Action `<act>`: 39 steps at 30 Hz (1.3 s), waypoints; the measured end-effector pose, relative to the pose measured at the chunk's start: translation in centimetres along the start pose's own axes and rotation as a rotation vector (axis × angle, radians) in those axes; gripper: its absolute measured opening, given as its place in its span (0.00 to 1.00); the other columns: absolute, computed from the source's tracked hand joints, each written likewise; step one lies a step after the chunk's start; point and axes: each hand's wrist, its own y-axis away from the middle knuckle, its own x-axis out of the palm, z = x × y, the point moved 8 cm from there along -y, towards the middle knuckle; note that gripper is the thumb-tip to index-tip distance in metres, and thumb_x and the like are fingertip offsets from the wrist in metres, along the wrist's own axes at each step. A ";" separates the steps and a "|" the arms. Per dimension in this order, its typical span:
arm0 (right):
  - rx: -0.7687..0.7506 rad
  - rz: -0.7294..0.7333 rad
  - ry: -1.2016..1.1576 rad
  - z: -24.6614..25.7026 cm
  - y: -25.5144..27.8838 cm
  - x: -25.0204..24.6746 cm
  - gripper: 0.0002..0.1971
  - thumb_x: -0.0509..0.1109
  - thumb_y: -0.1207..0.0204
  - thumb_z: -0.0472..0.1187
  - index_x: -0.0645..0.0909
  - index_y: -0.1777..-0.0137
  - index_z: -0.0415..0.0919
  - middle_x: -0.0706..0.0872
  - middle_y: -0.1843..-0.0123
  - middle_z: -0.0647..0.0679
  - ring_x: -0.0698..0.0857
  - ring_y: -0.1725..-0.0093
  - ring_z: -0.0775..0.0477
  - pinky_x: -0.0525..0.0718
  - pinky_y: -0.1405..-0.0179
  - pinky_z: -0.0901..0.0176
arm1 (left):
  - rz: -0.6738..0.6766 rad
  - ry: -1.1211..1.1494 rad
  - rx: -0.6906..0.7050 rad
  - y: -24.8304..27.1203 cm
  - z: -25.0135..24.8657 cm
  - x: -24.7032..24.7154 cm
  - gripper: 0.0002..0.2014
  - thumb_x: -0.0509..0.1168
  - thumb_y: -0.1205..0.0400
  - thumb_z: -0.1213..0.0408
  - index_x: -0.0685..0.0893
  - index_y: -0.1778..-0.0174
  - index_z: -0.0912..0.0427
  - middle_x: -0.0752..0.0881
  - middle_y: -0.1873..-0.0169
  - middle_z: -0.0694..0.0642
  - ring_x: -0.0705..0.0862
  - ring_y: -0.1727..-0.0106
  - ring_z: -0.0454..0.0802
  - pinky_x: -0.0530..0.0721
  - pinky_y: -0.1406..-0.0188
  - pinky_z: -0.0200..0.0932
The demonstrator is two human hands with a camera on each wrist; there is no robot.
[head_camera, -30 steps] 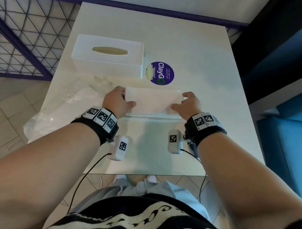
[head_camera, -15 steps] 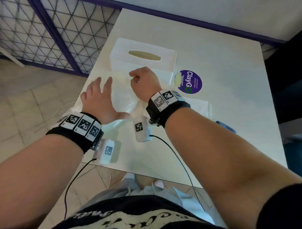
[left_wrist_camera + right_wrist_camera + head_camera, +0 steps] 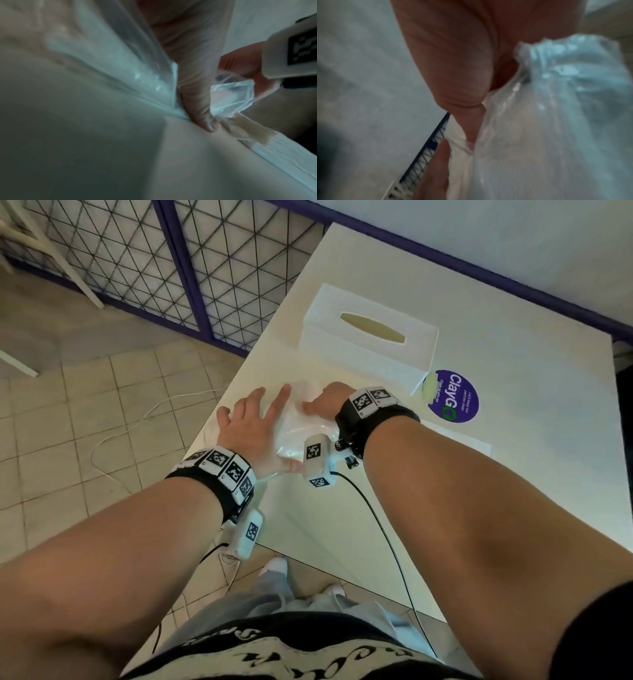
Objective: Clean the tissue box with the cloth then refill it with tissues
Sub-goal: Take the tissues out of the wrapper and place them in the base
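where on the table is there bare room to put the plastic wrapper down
Bare tabletop lies near the front edge, below the right forearm, and again beyond the tissue box toward the wall. It is crowded by the left edge, where the left hand and right hand work the plastic wrapper, and around the purple sticker.

Plastics and smooth surfaces.
Looked thin, clear, crinkled and glossy: plastic wrapper [image 3: 301, 426]; finely textured matt white: tissue box [image 3: 368, 337]; smooth, slightly sheened: table [image 3: 513, 491].
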 end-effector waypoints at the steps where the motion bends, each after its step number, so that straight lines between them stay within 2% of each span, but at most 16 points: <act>1: 0.013 0.019 -0.035 -0.3 0.3 -0.1 0.28 0.66 0.28 0.68 0.79 0.52 0.40 0.86 0.59 0.43 0.87 0.60 0.38 0.88 0.60 0.47 | -0.008 0.000 0.010 0.1 0.0 0.0 0.65 0.67 0.46 0.28 0.31 0.21 0.37 0.50 0.18 0.58 0.56 0.20 0.60 0.54 0.25 0.65; 3: 0.030 0.016 -0.103 -0.6 0.9 -0.3 0.31 0.66 0.28 0.69 0.81 0.41 0.41 0.88 0.53 0.42 0.89 0.58 0.37 0.87 0.66 0.51 | -0.023 0.006 0.022 0.1 0.0 -0.1 0.65 0.67 0.45 0.27 0.30 0.21 0.37 0.49 0.18 0.57 0.56 0.20 0.59 0.54 0.24 0.64; 5: -0.002 -0.029 -0.131 -0.6 0.7 -0.5 0.33 0.66 0.26 0.65 0.78 0.31 0.41 0.86 0.40 0.43 0.87 0.45 0.38 0.86 0.51 0.49 | -0.029 0.005 0.027 0.2 0.0 -0.2 0.65 0.68 0.43 0.27 0.30 0.21 0.37 0.48 0.17 0.56 0.56 0.20 0.59 0.54 0.24 0.63; 6: -0.042 -0.075 -0.147 -0.5 0.5 -0.7 0.28 0.69 0.25 0.62 0.80 0.34 0.42 0.86 0.43 0.45 0.85 0.46 0.43 0.84 0.49 0.53 | -0.025 0.004 0.026 0.3 0.0 -0.2 0.65 0.68 0.43 0.27 0.30 0.21 0.37 0.48 0.17 0.56 0.55 0.20 0.59 0.53 0.24 0.62; 7: -0.069 -0.125 -0.197 -0.5 0.4 -0.9 0.19 0.72 0.27 0.59 0.84 0.47 0.43 0.84 0.55 0.49 0.83 0.55 0.48 0.80 0.57 0.61 | -0.022 0.005 0.023 0.3 0.0 -0.2 0.65 0.68 0.43 0.26 0.31 0.20 0.37 0.48 0.17 0.56 0.55 0.20 0.58 0.53 0.24 0.62; 8: -0.072 -0.168 -0.246 -0.3 0.6 -1.2 0.15 0.75 0.29 0.56 0.80 0.63 0.46 0.78 0.66 0.53 0.77 0.66 0.52 0.74 0.66 0.65 | -0.021 0.009 0.019 0.2 0.0 -0.1 0.66 0.68 0.44 0.25 0.30 0.21 0.37 0.48 0.17 0.55 0.55 0.20 0.58 0.53 0.23 0.62; 9: -0.079 -0.185 -0.296 -0.2 0.8 -1.3 0.20 0.76 0.29 0.56 0.73 0.70 0.46 0.72 0.72 0.55 0.72 0.71 0.53 0.69 0.70 0.65 | -0.022 0.015 0.013 0.2 0.1 -0.1 0.66 0.68 0.44 0.24 0.30 0.21 0.37 0.47 0.17 0.55 0.54 0.19 0.58 0.52 0.23 0.62; 12: -0.001 -0.129 -0.287 -0.5 0.9 -0.7 0.26 0.58 0.20 0.65 0.75 0.57 0.39 0.76 0.67 0.49 0.77 0.63 0.45 0.73 0.61 0.57 | -0.020 0.020 0.003 0.2 0.2 0.0 0.67 0.68 0.45 0.24 0.29 0.21 0.37 0.47 0.17 0.55 0.54 0.19 0.58 0.53 0.23 0.64; 14: 0.071 -0.091 -0.383 -1.0 1.5 -0.6 0.24 0.58 0.19 0.62 0.75 0.51 0.37 0.78 0.62 0.45 0.76 0.67 0.44 0.73 0.67 0.58 | -0.016 0.011 0.003 0.2 0.1 0.0 0.67 0.68 0.45 0.25 0.28 0.21 0.37 0.47 0.17 0.55 0.54 0.19 0.59 0.54 0.24 0.64; 19: 0.127 -0.020 -0.361 -2.2 1.8 0.2 0.10 0.65 0.20 0.47 0.76 0.58 0.42 0.76 0.66 0.49 0.78 0.64 0.47 0.76 0.67 0.61 | -0.033 -0.008 0.038 0.4 -0.3 -0.1 0.67 0.68 0.43 0.25 0.28 0.21 0.39 0.47 0.17 0.57 0.55 0.19 0.59 0.54 0.24 0.63; 23: 0.123 0.005 -0.279 -2.1 2.0 0.4 0.15 0.65 0.20 0.44 0.71 0.69 0.42 0.79 0.73 0.48 0.76 0.73 0.50 0.72 0.83 0.70 | -0.025 -0.029 0.050 0.5 -0.4 -0.1 0.65 0.67 0.42 0.25 0.28 0.21 0.39 0.47 0.17 0.56 0.54 0.19 0.59 0.52 0.23 0.63; 26: 0.068 -0.055 -0.347 -1.3 2.0 -0.6 0.11 0.70 0.23 0.46 0.74 0.65 0.47 0.80 0.57 0.48 0.79 0.64 0.50 0.77 0.70 0.63 | 0.003 -0.020 0.020 0.5 0.2 0.2 0.66 0.67 0.43 0.24 0.28 0.21 0.39 0.46 0.17 0.56 0.53 0.18 0.58 0.52 0.22 0.63; 28: 0.031 -0.102 -0.276 -0.9 2.5 -1.8 0.09 0.72 0.24 0.45 0.83 0.52 0.40 0.85 0.47 0.42 0.85 0.51 0.42 0.82 0.56 0.58 | 0.007 -0.013 0.012 0.5 0.4 0.4 0.67 0.66 0.45 0.22 0.29 0.21 0.39 0.47 0.17 0.56 0.53 0.18 0.58 0.53 0.22 0.64; 32: -0.023 -0.264 -0.229 -1.3 4.4 -6.1 0.15 0.71 0.26 0.44 0.83 0.43 0.35 0.87 0.44 0.41 0.86 0.49 0.41 0.87 0.48 0.50 | 0.029 0.010 -0.008 0.7 0.5 0.5 0.66 0.65 0.47 0.21 0.35 0.20 0.38 0.50 0.18 0.56 0.55 0.20 0.60 0.55 0.25 0.66; 36: -0.067 -0.422 -0.307 -3.4 8.9 -10.6 0.13 0.69 0.25 0.42 0.82 0.41 0.41 0.85 0.49 0.45 0.87 0.57 0.43 0.91 0.65 0.52 | 0.142 -0.055 -0.019 0.6 0.4 0.4 0.62 0.64 0.44 0.21 0.42 0.19 0.41 0.55 0.18 0.56 0.57 0.20 0.61 0.54 0.25 0.70; 39: -0.122 -0.569 -0.367 -5.4 13.1 -13.3 0.09 0.70 0.26 0.43 0.84 0.48 0.43 0.88 0.54 0.43 0.89 0.58 0.38 0.92 0.63 0.44 | 0.243 -0.144 -0.059 0.2 0.0 -0.2 0.66 0.62 0.47 0.18 0.44 0.17 0.46 0.47 0.16 0.61 0.44 0.16 0.65 0.42 0.24 0.73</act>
